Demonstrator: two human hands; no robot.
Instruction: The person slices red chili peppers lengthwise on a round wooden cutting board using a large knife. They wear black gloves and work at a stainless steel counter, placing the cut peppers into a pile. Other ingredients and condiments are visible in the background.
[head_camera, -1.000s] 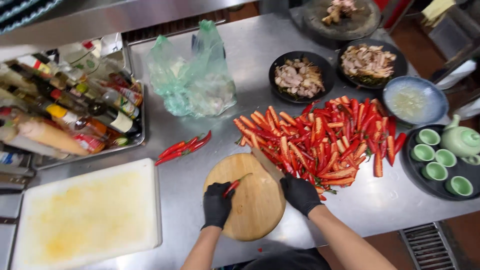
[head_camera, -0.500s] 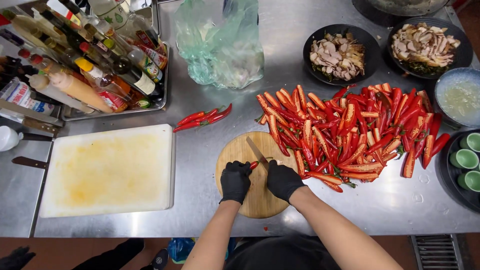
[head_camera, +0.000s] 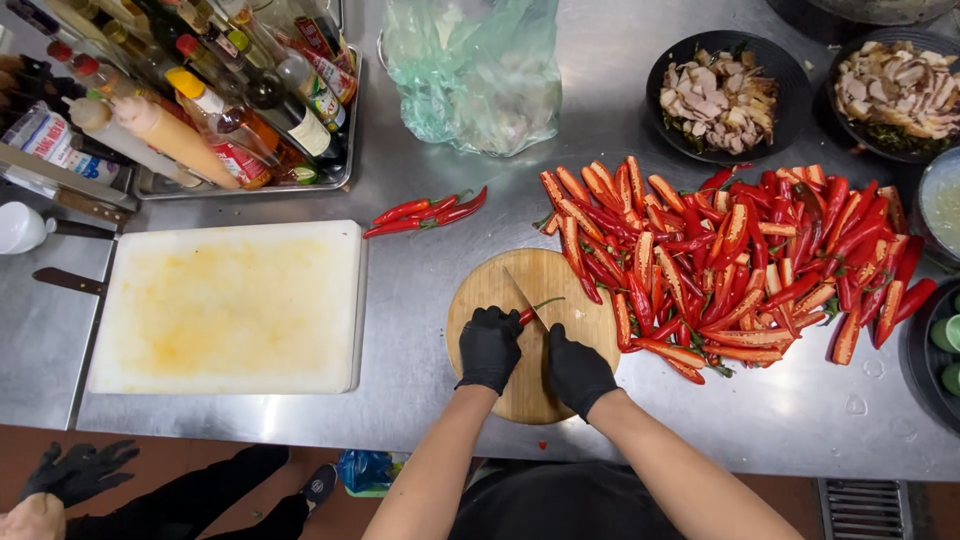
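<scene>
My left hand pins red chili mid round wooden board, fingers curled on it. My right hand closed around knife. Best: fingertips tucked back, blade lengthwise, slow draw.

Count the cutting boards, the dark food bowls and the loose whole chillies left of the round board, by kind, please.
Cutting boards: 2, round wooden board and white board
Dark food bowls: 2, and
Loose whole chillies: about 3
Total: about 7
</scene>
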